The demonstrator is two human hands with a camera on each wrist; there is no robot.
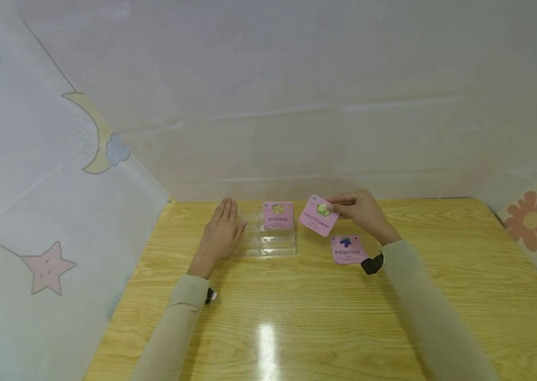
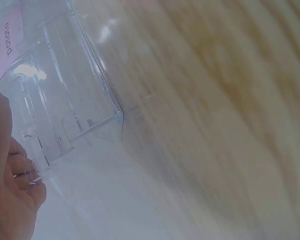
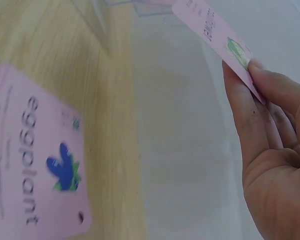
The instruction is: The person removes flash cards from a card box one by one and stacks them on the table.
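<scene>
My right hand point(image 1: 362, 211) pinches a pink cauliflower card point(image 1: 318, 216) by its right edge, thumb on the printed face. The card is tilted, in the air to the right of a clear plastic tiered rack point(image 1: 278, 246). In the right wrist view, the thumb and fingers point(image 3: 245, 115) grip the corner of this card point(image 3: 215, 40). My left hand point(image 1: 223, 233) rests along the rack's left side with its fingers straight in the head view. A pink potato card point(image 1: 278, 214) stands in the right column of the rack, toward the back.
A small stack of pink cards lies on the wooden table point(image 1: 268, 301), with the eggplant card point(image 1: 347, 248) on top, below my right hand. A pale wall covering point(image 1: 297, 143) rises right behind the table's back edge. Printed sheets hang at both sides.
</scene>
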